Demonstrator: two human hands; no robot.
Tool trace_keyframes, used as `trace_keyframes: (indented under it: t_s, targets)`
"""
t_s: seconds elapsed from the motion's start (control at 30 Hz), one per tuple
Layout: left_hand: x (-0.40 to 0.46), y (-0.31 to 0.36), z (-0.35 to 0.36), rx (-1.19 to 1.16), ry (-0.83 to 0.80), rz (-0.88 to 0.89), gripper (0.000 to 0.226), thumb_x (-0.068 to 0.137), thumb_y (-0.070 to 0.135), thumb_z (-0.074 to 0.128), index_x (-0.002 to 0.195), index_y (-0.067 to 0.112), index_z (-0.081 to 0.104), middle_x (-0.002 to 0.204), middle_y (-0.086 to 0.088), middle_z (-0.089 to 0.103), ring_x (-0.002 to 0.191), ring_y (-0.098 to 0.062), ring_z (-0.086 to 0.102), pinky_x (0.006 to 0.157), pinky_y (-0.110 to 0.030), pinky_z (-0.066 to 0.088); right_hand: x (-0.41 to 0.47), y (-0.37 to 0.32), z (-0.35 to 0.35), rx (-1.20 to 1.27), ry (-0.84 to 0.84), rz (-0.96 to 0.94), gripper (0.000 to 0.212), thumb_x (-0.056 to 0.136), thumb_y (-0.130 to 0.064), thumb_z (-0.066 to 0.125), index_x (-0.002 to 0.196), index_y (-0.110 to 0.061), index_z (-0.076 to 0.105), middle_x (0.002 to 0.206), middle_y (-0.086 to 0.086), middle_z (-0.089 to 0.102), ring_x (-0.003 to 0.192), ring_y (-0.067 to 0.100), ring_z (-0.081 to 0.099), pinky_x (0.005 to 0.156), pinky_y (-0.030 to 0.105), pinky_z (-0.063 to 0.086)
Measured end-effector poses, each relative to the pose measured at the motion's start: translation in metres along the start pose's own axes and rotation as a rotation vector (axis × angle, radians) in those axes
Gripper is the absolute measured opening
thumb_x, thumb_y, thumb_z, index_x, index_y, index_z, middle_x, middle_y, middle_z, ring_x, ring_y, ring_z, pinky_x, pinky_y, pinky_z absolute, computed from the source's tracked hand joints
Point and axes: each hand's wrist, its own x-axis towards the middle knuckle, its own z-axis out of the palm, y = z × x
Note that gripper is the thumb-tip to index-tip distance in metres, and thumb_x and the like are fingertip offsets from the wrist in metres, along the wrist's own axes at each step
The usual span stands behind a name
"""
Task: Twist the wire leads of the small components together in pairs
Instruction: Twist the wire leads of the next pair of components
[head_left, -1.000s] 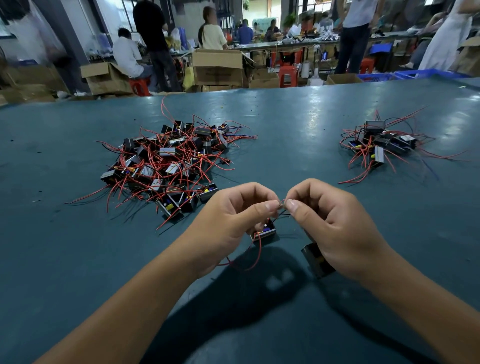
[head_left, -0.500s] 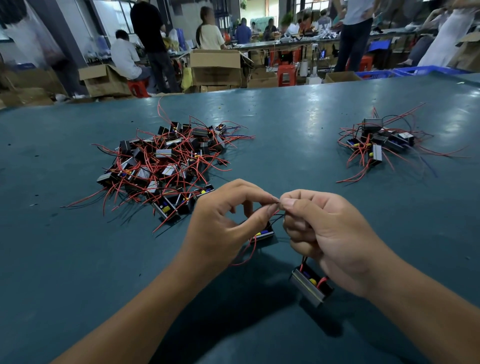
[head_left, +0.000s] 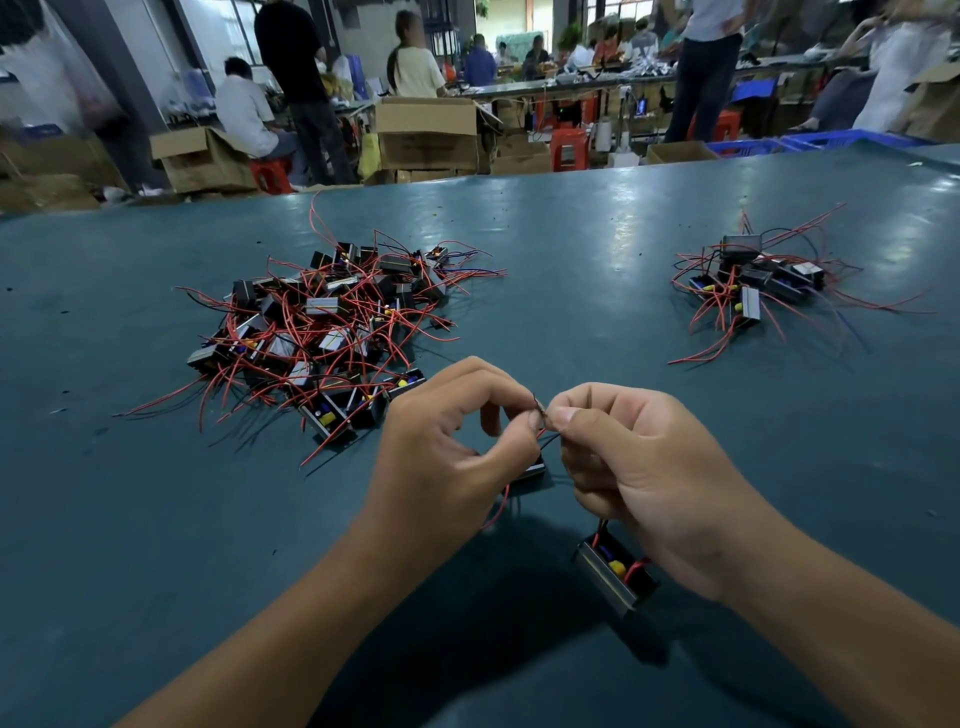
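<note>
Assembly workshop: cardboard boxes, workbenches

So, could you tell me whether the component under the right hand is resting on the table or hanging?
Hanging: the component dangles tilted by its leads below the right hand.

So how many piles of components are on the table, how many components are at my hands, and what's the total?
Piles of components: 2, a big pile and a small pile
Components at the hands: 2, one and another
Total: 4

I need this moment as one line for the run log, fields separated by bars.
left hand pinches wire ends | right hand pinches same ends | component hangs under right hand | big pile left | small pile right
</note>
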Motion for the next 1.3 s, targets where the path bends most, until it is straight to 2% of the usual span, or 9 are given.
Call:
trace_keyframes:
  t_s: [0.2, 0.3, 0.5, 0.7, 0.83, 1.07, 1.2, 1.27, 1.3]
  targets:
    - [0.002, 0.000, 0.001, 0.142, 0.046, 0.106, 0.005, 0.079, 0.004, 0.069, 0.075, 0.005, 0.069, 0.076, 0.001, 0.063, 0.071, -0.023, 0.060, 0.065, -0.044, 0.048, 0.000, -0.002, 0.000, -0.003, 0.007, 0.008, 0.022, 0.096, -0.005, 0.051, 0.075, -0.008, 0.057, 0.048, -0.008, 0.032, 0.040, 0.005, 0.024, 0.036, 0.015, 0.023]
    - [0.003, -0.001, 0.000, 0.185, 0.023, 0.104, 0.010, 0.081, 0.013, 0.065, 0.075, 0.007, 0.069, 0.078, 0.003, 0.064, 0.073, -0.022, 0.060, 0.066, -0.047, 0.048, 0.001, -0.001, -0.002, -0.063, 0.026, -0.024, 0.022, 0.095, -0.005, 0.053, 0.075, -0.010, 0.058, 0.046, -0.008, 0.033, 0.040, 0.005, 0.024, 0.037, 0.016, 0.022]
    - [0.006, -0.003, -0.010, 0.137, -0.136, 0.064, 0.013, 0.084, 0.024, 0.063, 0.085, 0.013, 0.069, 0.085, 0.007, 0.064, 0.077, -0.020, 0.059, 0.072, -0.047, 0.047, 0.001, -0.001, -0.014, -0.604, 0.101, -0.321, 0.017, 0.093, -0.013, 0.060, 0.077, -0.016, 0.061, 0.045, -0.014, 0.044, 0.042, 0.003, 0.032, 0.043, 0.012, 0.027]
    - [0.007, -0.002, -0.007, 0.422, -0.130, 0.234, 0.009, 0.087, 0.023, 0.073, 0.089, 0.015, 0.075, 0.091, 0.005, 0.070, 0.077, -0.021, 0.063, 0.068, -0.048, 0.044, 0.001, -0.001, -0.016, -0.719, 0.088, -0.390, 0.017, 0.092, -0.014, 0.060, 0.076, -0.020, 0.059, 0.048, -0.014, 0.045, 0.044, 0.004, 0.034, 0.045, 0.011, 0.027]
    - [0.007, -0.004, -0.007, 0.460, -0.121, 0.288, 0.009, 0.089, 0.019, 0.072, 0.082, 0.014, 0.074, 0.084, 0.004, 0.069, 0.072, -0.023, 0.061, 0.064, -0.045, 0.042, 0.000, -0.001, -0.016, -0.782, 0.059, -0.429, 0.016, 0.093, -0.014, 0.060, 0.078, -0.020, 0.057, 0.049, -0.010, 0.043, 0.044, 0.006, 0.034, 0.045, 0.011, 0.027]
    - [0.001, 0.006, 0.003, 0.486, -0.066, 0.163, 0.011, 0.078, 0.014, 0.073, 0.069, 0.010, 0.066, 0.070, -0.001, 0.061, 0.066, -0.026, 0.055, 0.062, -0.045, 0.042, 0.001, 0.000, -0.015, -0.931, 0.018, -0.492, 0.015, 0.093, -0.012, 0.059, 0.080, -0.017, 0.055, 0.051, -0.020, 0.049, 0.048, 0.005, 0.044, 0.048, 0.010, 0.029]
    - [0.002, 0.009, 0.003, 0.421, -0.092, 0.058, 0.015, 0.076, 0.018, 0.071, 0.066, 0.008, 0.065, 0.065, -0.001, 0.060, 0.063, -0.027, 0.054, 0.063, -0.044, 0.044, 0.003, 0.000, -0.019, -1.047, 0.004, -0.537, 0.012, 0.094, -0.014, 0.060, 0.083, -0.017, 0.055, 0.052, -0.014, 0.045, 0.054, 0.004, 0.045, 0.052, 0.011, 0.030]
    - [0.003, 0.010, 0.001, 0.327, -0.130, -0.014, 0.015, 0.077, 0.022, 0.066, 0.068, 0.010, 0.067, 0.065, 0.003, 0.061, 0.063, -0.018, 0.055, 0.064, -0.035, 0.045, 0.003, -0.003, -0.021, -1.090, -0.013, -0.566, 0.011, 0.094, -0.014, 0.061, 0.085, -0.018, 0.056, 0.054, -0.016, 0.042, 0.054, 0.002, 0.044, 0.053, 0.011, 0.030]
    - [0.003, 0.011, 0.000, 0.257, -0.144, -0.065, 0.014, 0.078, 0.022, 0.064, 0.069, 0.012, 0.068, 0.065, 0.006, 0.061, 0.063, -0.012, 0.054, 0.064, -0.026, 0.043, 0.003, -0.004, -0.022, -1.094, -0.021, -0.574, 0.010, 0.093, -0.015, 0.061, 0.085, -0.019, 0.056, 0.054, -0.015, 0.042, 0.054, 0.003, 0.043, 0.053, 0.011, 0.030]
